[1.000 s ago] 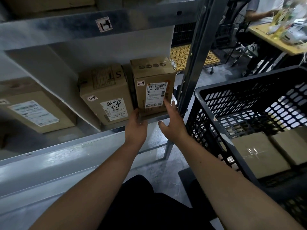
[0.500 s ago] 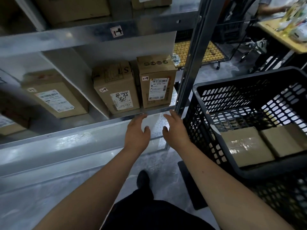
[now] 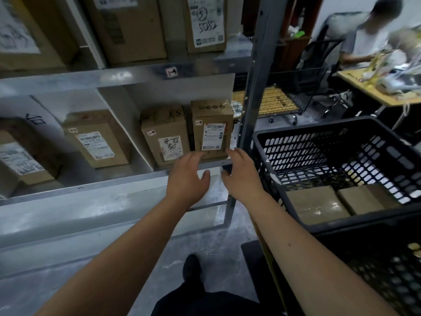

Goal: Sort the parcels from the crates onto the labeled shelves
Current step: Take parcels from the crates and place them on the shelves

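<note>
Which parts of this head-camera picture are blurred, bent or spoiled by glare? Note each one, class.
Head view: motion blur smears the seated person and the cluttered desk at upper right; wide-angle distortion bends the shelf post; glare shines on the taped parcel in the black crate and on the shelf edge; the shelf bays are dim, though the printed label stays fairly sharp.

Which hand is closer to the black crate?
Right. The right hand sits just beside the black crate's left wall; the left hand is farther left, beyond the right hand.
</note>
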Available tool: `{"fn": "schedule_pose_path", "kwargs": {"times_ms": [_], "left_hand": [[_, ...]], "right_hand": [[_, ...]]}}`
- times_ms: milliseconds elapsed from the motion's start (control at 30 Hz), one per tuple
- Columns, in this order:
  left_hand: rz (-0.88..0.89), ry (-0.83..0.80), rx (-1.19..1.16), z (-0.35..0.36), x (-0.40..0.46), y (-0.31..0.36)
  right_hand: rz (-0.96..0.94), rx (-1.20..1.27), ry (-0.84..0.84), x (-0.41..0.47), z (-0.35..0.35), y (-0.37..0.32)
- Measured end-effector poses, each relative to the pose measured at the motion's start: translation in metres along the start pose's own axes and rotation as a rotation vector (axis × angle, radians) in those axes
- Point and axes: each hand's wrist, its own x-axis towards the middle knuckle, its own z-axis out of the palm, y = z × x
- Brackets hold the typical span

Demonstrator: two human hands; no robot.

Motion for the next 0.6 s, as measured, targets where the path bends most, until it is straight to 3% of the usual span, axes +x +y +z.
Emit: {"fn": "schedule_pose_path", "kwargs": {"times_ms": [233, 600], "left_hand": [[0.292, -0.103, -0.03, 0.0, 0.029, 0.079], [0.598, -0.354, -0.099, 0.092, 0.095, 0.183]], "right_hand": [[0.142, -0.176, 0.12, -0.022, -0.083, 0.029], [0.587, -0.305, 0.164, -0.041, -0.149, 0.121]]}}
